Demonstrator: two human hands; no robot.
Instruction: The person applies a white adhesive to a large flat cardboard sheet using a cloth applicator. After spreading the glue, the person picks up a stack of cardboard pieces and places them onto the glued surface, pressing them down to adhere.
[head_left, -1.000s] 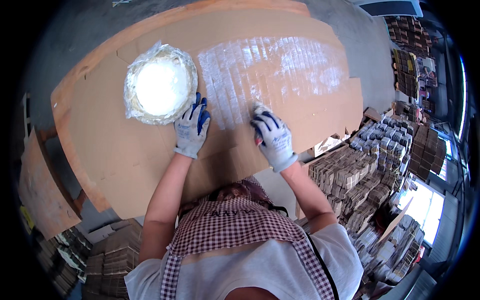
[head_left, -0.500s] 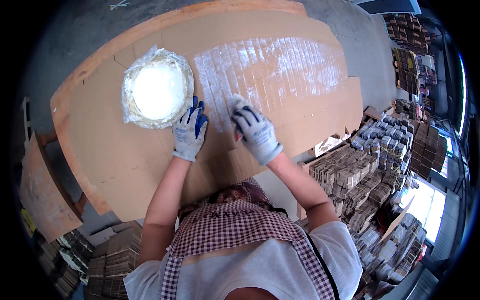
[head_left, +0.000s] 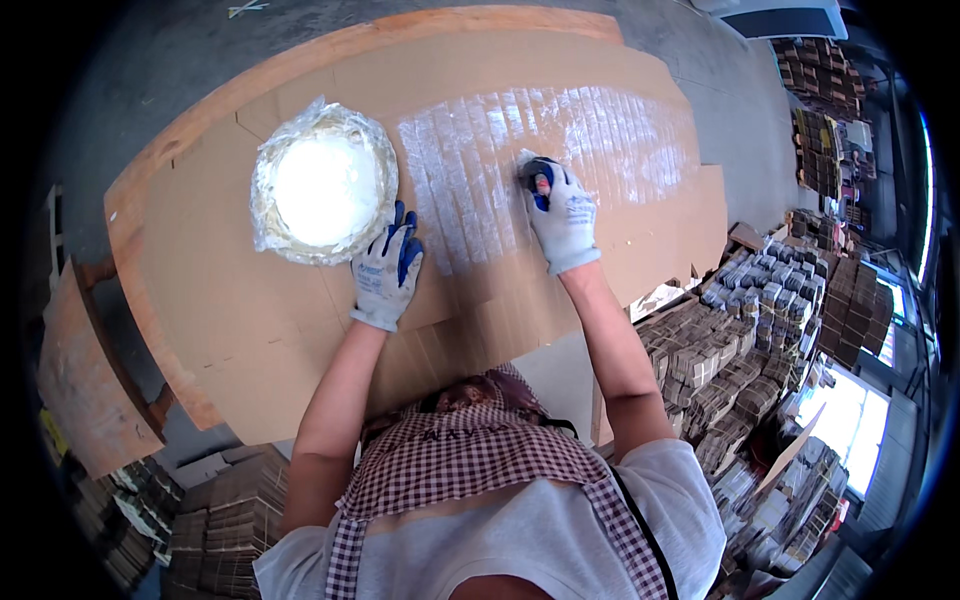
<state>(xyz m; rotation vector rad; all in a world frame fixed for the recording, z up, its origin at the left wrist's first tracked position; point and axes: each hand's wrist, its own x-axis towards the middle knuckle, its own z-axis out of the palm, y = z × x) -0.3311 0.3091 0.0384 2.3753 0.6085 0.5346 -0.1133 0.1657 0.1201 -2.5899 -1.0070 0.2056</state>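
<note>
My right hand (head_left: 563,222), in a white glove with blue palm, is closed around a small brush (head_left: 526,156); pale bristles and a bit of red show, the rest is hidden. It works over a row of narrow cardboard strips (head_left: 462,170) smeared with white paste. My left hand (head_left: 384,285), gloved alike, lies on the cardboard with fingers stretched out, its fingertips beside the round basin (head_left: 263,205). Crinkled clear plastic lines that basin, and bright white paste (head_left: 325,190) fills it. Beneath everything is a large brown cardboard sheet (head_left: 230,330).
The cardboard covers a wooden table (head_left: 125,240) with a rounded edge. Bundled cardboard stacks (head_left: 715,350) stand on the right, and more cardboard piles (head_left: 225,520) at lower left. Another wooden board (head_left: 90,370) stands beyond the table's left side.
My right hand has moved with the brush away from me and to the right, farther over the pasted strips. My left hand has stayed beside the basin.
</note>
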